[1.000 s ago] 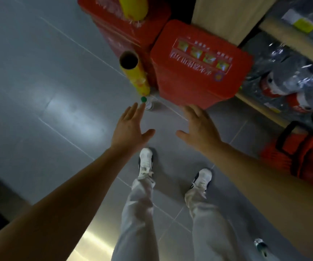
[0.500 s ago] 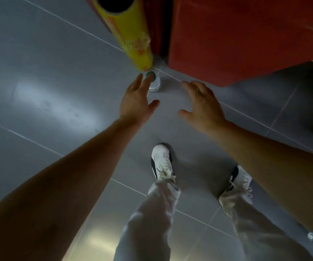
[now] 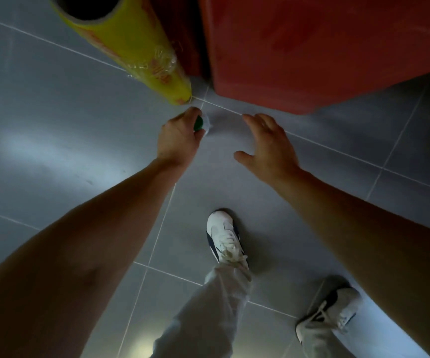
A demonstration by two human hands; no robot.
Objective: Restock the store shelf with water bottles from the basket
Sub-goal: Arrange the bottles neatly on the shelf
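Observation:
A clear water bottle point(image 3: 201, 124) with a green cap stands upright on the grey tiled floor, seen from above. My left hand point(image 3: 179, 136) is curled around its top, with the fingers over the cap's left side. Only the cap and a bit of the shoulder show; the bottle's body is hidden under the hand. My right hand point(image 3: 268, 146) hovers just to the right of the bottle, fingers spread and holding nothing. Neither the basket nor the shelf is in view.
A big yellow roll point(image 3: 131, 47) wrapped in film leans against a red box point(image 3: 312, 47) right behind the bottle. Grey floor tiles point(image 3: 53, 125) spread to the left. My two feet in white shoes point(image 3: 224, 239) stand below the hands.
The view has dropped closer to the floor. My left hand went from open above the bottle to closed around its cap. My right hand stayed open beside it.

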